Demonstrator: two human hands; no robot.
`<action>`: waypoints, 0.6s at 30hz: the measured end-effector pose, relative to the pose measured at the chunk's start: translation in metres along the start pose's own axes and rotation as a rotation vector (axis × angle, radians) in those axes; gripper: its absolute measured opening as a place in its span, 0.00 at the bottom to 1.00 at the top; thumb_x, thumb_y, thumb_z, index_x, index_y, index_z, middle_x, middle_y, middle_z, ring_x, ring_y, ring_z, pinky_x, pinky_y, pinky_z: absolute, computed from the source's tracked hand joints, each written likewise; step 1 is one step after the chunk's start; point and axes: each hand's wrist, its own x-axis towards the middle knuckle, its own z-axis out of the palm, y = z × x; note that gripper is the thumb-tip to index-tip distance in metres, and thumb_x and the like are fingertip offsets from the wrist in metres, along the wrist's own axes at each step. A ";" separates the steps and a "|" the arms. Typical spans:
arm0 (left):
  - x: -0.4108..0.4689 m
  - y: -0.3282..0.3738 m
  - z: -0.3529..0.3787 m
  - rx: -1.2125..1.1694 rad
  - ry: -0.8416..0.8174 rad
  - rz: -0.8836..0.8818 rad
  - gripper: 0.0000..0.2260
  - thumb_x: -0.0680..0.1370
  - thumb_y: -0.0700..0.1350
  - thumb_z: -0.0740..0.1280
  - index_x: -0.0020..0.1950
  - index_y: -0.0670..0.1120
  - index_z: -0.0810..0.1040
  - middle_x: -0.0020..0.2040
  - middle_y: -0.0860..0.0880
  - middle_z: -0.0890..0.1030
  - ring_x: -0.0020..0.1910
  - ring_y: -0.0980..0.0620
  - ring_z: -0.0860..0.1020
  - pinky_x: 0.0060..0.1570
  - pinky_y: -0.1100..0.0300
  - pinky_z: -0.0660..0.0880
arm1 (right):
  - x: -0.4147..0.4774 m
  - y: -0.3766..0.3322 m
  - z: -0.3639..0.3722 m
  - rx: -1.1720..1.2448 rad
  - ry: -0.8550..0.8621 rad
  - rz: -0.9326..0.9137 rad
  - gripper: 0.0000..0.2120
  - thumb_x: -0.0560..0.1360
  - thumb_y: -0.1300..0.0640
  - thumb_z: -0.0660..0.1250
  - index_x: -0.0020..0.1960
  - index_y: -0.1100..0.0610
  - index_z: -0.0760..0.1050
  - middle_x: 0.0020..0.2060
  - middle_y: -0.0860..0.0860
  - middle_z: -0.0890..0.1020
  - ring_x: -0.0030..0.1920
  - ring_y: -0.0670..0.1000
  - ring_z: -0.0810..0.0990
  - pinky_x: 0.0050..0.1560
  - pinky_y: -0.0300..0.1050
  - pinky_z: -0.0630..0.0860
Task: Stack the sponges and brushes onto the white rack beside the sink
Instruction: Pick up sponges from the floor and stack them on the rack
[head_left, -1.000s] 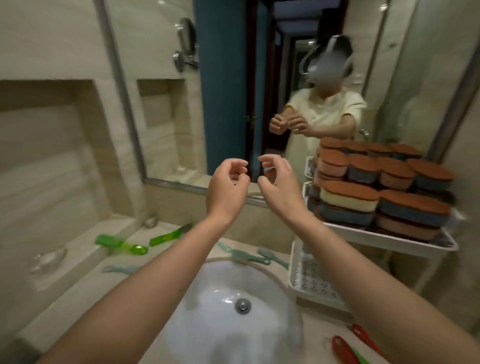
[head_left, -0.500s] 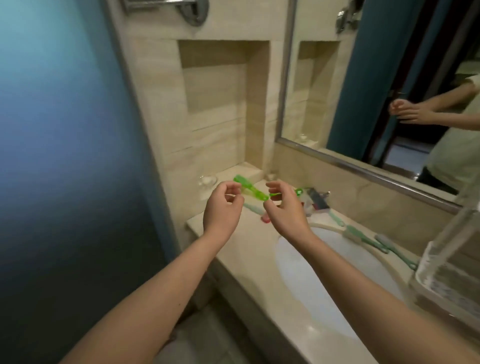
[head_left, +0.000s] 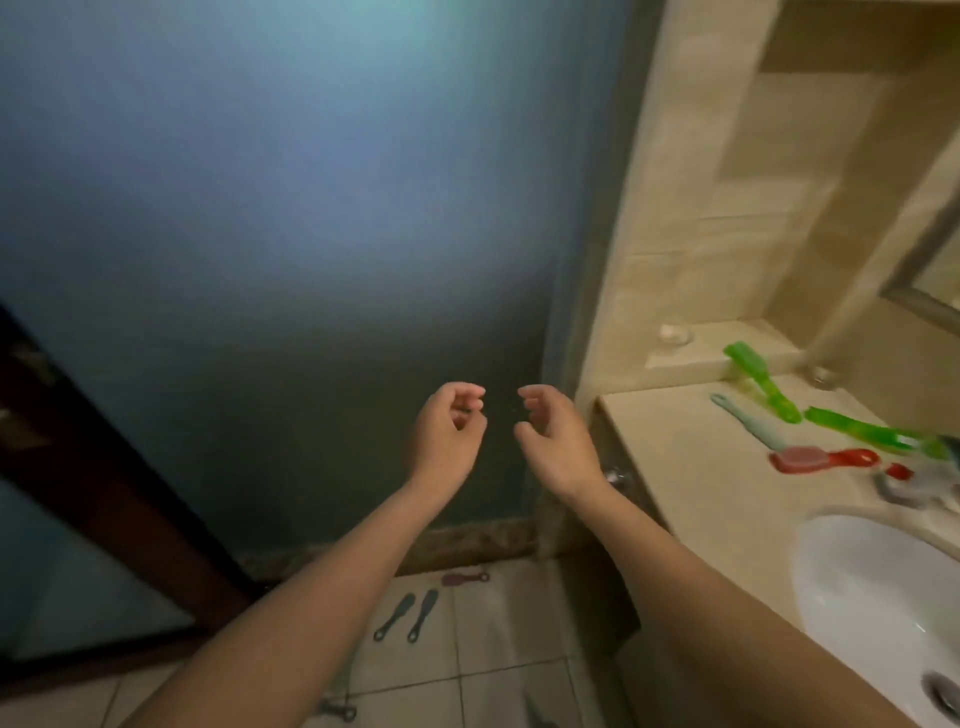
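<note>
Head view swung leftward; left hand (head_left: 447, 431), right hand (head_left: 556, 441) hover with relaxed, empty fingers.

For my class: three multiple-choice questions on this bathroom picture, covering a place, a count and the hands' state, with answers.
1. Where do the two dark grey long-handled brushes lie? A in the sink; B on the tiled floor; C in the wall niche.
2. How many translucent green plastic brushes show on the beige stone counter? A two; B four; C none.
3. What are the left hand and right hand doing? A pressing the wall; B gripping brushes; C raised, empty, loosely curled.
Answers: B, tiles show under them; A, two green ones show; C, neither holds anything.
</note>
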 end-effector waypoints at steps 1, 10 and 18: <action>-0.002 -0.007 -0.013 0.004 0.032 -0.019 0.14 0.76 0.38 0.66 0.47 0.60 0.74 0.46 0.58 0.79 0.44 0.62 0.78 0.43 0.69 0.73 | 0.002 -0.006 0.013 -0.002 -0.047 -0.014 0.19 0.76 0.58 0.65 0.66 0.50 0.71 0.60 0.48 0.74 0.57 0.43 0.73 0.59 0.39 0.69; -0.020 -0.058 -0.099 0.045 0.383 -0.189 0.12 0.75 0.38 0.66 0.49 0.57 0.75 0.46 0.57 0.79 0.44 0.64 0.77 0.43 0.74 0.71 | 0.015 -0.051 0.119 0.015 -0.427 -0.205 0.20 0.75 0.60 0.64 0.66 0.52 0.71 0.57 0.47 0.72 0.57 0.46 0.75 0.57 0.39 0.70; -0.049 -0.099 -0.150 0.077 0.693 -0.302 0.14 0.74 0.40 0.65 0.47 0.61 0.74 0.46 0.56 0.79 0.45 0.62 0.77 0.50 0.62 0.74 | 0.019 -0.085 0.190 0.071 -0.723 -0.368 0.20 0.75 0.62 0.65 0.66 0.52 0.72 0.59 0.48 0.73 0.61 0.46 0.74 0.59 0.37 0.67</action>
